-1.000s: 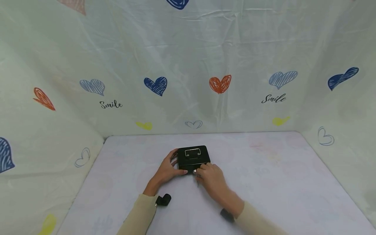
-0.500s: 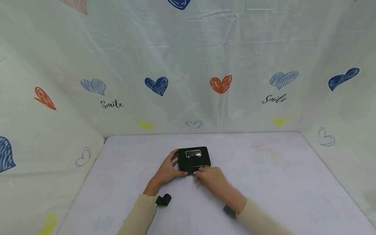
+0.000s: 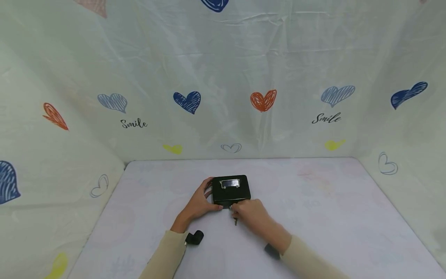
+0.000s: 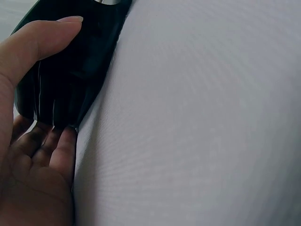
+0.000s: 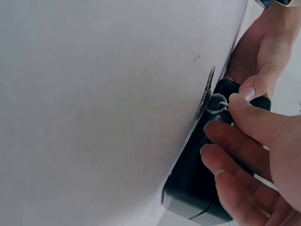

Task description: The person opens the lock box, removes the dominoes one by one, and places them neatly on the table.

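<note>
A black cash box with a metal handle on its lid sits at the middle of the table, its lid down. My left hand holds its left end, fingers along the side and thumb on the front. At the front face, my right hand pinches a key between thumb and index finger, right at the lock. From that key hangs a ring with a spare key dangling beside the box front. The right hand's fingers hide most of the lock.
A white cloth-like cover lies over the table. Behind it and at both sides hangs a pale curtain printed with hearts and "Smile". Each wrist carries a small black camera, one seen at the left sleeve.
My right hand has dipped and turned slightly at the front of the box. The spare key has swung and now hangs lower. The left hand keeps its hold.
</note>
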A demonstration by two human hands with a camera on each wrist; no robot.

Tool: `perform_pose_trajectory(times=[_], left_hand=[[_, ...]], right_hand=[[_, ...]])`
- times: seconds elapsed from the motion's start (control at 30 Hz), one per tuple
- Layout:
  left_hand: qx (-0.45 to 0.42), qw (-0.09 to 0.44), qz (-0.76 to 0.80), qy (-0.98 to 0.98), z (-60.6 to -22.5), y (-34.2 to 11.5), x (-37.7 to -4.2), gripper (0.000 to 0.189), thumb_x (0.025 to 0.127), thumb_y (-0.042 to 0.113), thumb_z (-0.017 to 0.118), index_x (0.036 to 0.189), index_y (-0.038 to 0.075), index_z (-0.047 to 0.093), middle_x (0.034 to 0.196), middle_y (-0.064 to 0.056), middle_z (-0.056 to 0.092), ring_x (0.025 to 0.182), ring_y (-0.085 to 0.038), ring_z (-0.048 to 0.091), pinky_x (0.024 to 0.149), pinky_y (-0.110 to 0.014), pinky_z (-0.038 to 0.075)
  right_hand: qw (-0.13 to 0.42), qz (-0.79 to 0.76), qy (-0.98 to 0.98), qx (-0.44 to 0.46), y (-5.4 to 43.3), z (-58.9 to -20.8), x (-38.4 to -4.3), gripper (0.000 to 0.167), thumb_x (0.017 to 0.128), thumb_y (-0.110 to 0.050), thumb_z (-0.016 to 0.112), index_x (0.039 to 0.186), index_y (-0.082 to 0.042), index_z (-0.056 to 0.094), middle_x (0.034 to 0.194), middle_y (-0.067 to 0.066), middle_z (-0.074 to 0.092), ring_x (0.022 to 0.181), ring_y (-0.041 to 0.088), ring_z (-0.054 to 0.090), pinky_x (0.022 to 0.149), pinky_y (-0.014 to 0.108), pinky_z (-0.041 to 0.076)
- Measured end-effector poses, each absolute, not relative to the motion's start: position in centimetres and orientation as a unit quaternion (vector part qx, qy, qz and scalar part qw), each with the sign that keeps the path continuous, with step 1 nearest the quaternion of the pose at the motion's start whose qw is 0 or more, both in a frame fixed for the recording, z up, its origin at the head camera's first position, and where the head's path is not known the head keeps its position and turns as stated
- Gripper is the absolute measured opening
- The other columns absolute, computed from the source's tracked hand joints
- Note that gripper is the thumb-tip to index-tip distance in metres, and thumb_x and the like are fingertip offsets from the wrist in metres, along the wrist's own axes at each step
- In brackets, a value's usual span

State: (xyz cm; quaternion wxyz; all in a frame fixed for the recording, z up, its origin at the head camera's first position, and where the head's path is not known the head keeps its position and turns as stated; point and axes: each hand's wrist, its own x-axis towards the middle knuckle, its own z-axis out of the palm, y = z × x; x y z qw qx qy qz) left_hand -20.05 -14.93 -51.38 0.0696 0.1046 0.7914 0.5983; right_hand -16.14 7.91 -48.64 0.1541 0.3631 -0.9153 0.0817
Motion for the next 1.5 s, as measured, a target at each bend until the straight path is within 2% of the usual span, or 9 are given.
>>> perform_pose_trajectory(times=[0.13,0.27,0.37,0.53,0.87,1.1,1.5], left_hand=[[0.102,0.075,0.594,0.794,-51.4,-14.9,-20.1,0.113,0.070,-0.005,0.094,0.163,-0.001,0.031,0.166,-0.023,0.036,0.157,-0.039,0.031,0.125,-0.043,0.039],[0.105,0.075,0.593,0.795,-51.4,-14.9,-20.1,0.113,0.069,-0.005,0.094,0.163,-0.001,0.030,0.166,-0.023,0.036,0.157,-0.039,0.031,0.125,-0.043,0.039],[0.108,0.074,0.590,0.796,-51.4,-15.0,-20.0,0.114,0.069,-0.006,0.094,0.162,-0.001,0.030,0.166,-0.022,0.037,0.157,-0.039,0.031,0.125,-0.043,0.039],[0.105,0.075,0.588,0.798,-51.5,-15.0,-20.1,0.114,0.068,-0.007,0.094,0.162,0.000,0.031,0.166,-0.020,0.037,0.157,-0.036,0.031,0.125,-0.042,0.039],[0.108,0.076,0.584,0.801,-51.4,-15.0,-20.1,0.114,0.069,-0.005,0.095,0.163,0.000,0.030,0.166,-0.020,0.037,0.157,-0.036,0.031,0.124,-0.043,0.040],[0.107,0.073,0.583,0.802,-51.5,-15.0,-20.1,0.114,0.069,-0.005,0.095,0.163,0.000,0.030,0.166,-0.021,0.036,0.157,-0.038,0.031,0.124,-0.043,0.040],[0.105,0.076,0.598,0.791,-51.2,-14.9,-20.1,0.113,0.069,-0.007,0.093,0.162,-0.002,0.030,0.166,-0.023,0.036,0.158,-0.040,0.029,0.126,-0.047,0.037]], right_hand=[[0.099,0.160,-0.934,0.304,7.7,-48.6,-15.8,0.017,0.084,-0.019,0.090,0.078,-0.016,0.075,0.067,-0.006,0.068,0.057,0.005,0.053,0.050,0.024,0.046],[0.075,0.193,-0.943,0.262,7.5,-48.6,-15.5,0.017,0.084,-0.017,0.089,0.075,-0.014,0.075,0.064,-0.008,0.064,0.056,0.004,0.045,0.050,0.024,0.043],[0.082,0.181,-0.946,0.256,7.3,-48.5,-15.4,0.019,0.083,-0.018,0.090,0.073,-0.016,0.074,0.063,-0.008,0.065,0.055,0.004,0.045,0.048,0.026,0.044],[0.105,0.153,-0.949,0.257,6.9,-48.5,-15.4,0.022,0.081,-0.021,0.091,0.071,-0.018,0.072,0.065,-0.006,0.068,0.054,0.010,0.056,0.046,0.033,0.048],[0.130,0.133,-0.945,0.270,7.0,-48.7,-15.3,0.021,0.084,-0.021,0.089,0.077,-0.018,0.070,0.071,-0.005,0.067,0.063,0.017,0.068,0.046,0.033,0.048],[0.133,0.127,-0.946,0.265,7.2,-48.6,-15.2,0.021,0.081,-0.021,0.091,0.072,-0.019,0.072,0.068,-0.005,0.067,0.060,0.015,0.066,0.045,0.033,0.049],[0.134,0.122,-0.943,0.278,7.5,-48.4,-15.1,0.018,0.080,-0.017,0.091,0.074,-0.019,0.075,0.066,-0.006,0.065,0.058,0.011,0.061,0.045,0.032,0.049]])
